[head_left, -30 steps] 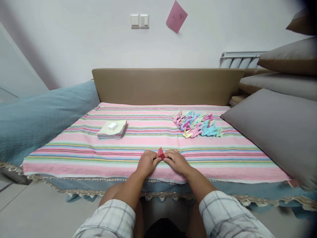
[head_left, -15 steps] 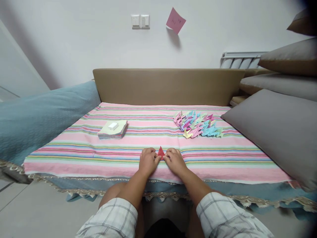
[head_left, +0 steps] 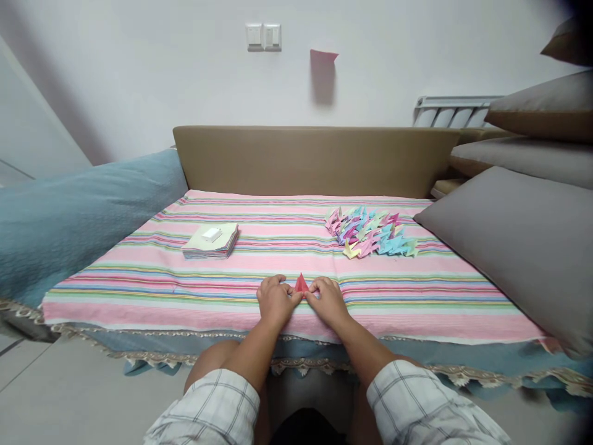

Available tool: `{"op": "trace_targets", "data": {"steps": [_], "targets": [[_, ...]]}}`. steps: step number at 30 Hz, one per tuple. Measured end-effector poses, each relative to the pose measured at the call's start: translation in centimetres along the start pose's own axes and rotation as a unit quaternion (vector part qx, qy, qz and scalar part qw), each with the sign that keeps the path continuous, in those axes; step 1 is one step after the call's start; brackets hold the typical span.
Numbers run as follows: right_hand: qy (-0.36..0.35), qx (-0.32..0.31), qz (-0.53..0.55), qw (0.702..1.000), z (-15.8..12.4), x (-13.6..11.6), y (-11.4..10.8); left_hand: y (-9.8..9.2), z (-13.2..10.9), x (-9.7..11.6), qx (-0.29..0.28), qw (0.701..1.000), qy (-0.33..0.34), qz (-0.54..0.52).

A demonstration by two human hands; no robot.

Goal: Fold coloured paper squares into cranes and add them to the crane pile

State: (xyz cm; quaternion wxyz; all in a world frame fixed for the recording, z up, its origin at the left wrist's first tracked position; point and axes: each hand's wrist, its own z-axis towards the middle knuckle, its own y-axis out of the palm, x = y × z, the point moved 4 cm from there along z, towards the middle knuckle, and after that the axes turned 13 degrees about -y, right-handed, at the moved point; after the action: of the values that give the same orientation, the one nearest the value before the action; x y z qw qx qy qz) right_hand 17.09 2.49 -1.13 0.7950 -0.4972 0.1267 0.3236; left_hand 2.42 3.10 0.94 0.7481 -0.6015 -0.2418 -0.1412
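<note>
A small red folded paper piece (head_left: 301, 283) stands on the striped pink cloth (head_left: 139, 284) near its front edge. My left hand (head_left: 274, 300) pinches its left side with fingers curled. My right hand (head_left: 327, 300) pinches its right side the same way. Both hands rest on the cloth, touching each other at the paper. A pile of several folded paper cranes in pastel colours (head_left: 369, 231) lies farther back to the right. A stack of square paper sheets (head_left: 210, 241) with a small white object (head_left: 212, 234) on top lies back left.
A tan headboard (head_left: 315, 161) runs behind the cloth. Grey cushions (head_left: 519, 241) rise at the right and a teal blanket (head_left: 69, 216) at the left. A pink sheet (head_left: 323, 55) hangs on the wall beside light switches (head_left: 262, 37). My knees show below the cloth's edge.
Both hands have stayed on the red paper, shifting slightly forward. The pink sheet on the wall has flapped and folded down, now seen edge-on.
</note>
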Motion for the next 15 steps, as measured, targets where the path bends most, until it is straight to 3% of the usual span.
{"op": "trace_targets", "data": {"steps": [15], "targets": [[-0.020, -0.020, -0.017, 0.999, -0.09, 0.24, 0.33, 0.06, -0.26, 0.03, -0.004, 1.000, -0.001, 0.008]]}}
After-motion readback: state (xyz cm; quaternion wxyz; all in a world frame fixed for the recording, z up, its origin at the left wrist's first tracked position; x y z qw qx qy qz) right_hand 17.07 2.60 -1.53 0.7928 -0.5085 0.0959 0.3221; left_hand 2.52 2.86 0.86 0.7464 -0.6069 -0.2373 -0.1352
